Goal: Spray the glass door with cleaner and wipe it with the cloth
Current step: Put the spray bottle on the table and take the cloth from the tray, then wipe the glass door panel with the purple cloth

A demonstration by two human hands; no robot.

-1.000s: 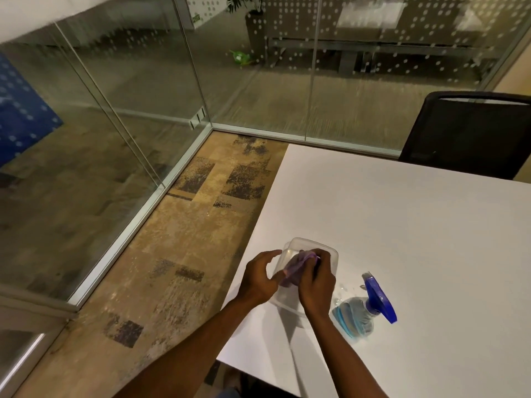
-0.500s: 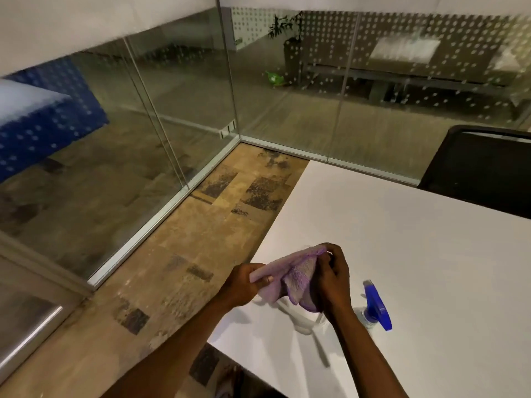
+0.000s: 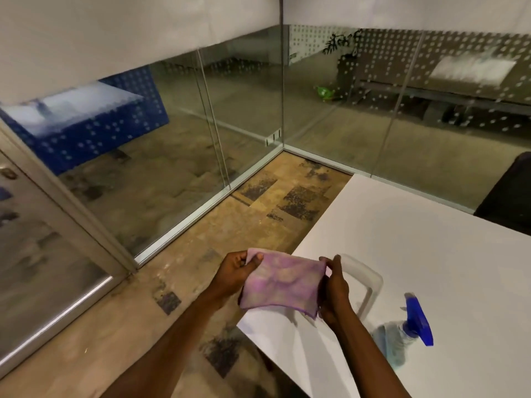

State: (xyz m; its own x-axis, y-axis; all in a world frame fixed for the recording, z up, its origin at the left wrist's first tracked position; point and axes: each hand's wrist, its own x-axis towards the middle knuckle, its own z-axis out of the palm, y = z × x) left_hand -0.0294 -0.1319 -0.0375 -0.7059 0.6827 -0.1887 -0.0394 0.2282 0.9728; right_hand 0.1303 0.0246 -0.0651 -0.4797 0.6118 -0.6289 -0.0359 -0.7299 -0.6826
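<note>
Cloth [image 3: 280, 282], purple and limp, hangs stretched over the table's [image 3: 431, 254] near-left corner, its upper corners pinched by the left hand [image 3: 234, 272] and right hand [image 3: 334, 291]. It looks light and floppy, best bunched in one palm for wiping. Behind it, the clear plastic tub [image 3: 370, 285] appears empty. Near the front edge, the spray bottle [image 3: 402, 340] holds bluish cleaner, likely light, gripped at the neck.

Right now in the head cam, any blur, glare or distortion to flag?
Head view: wide-angle bend bows the glass wall frames; the far left edge is smeared; the glass reflects the room; warm dim light; the purple cloth between left hand and right hand reads slightly soft.
</note>
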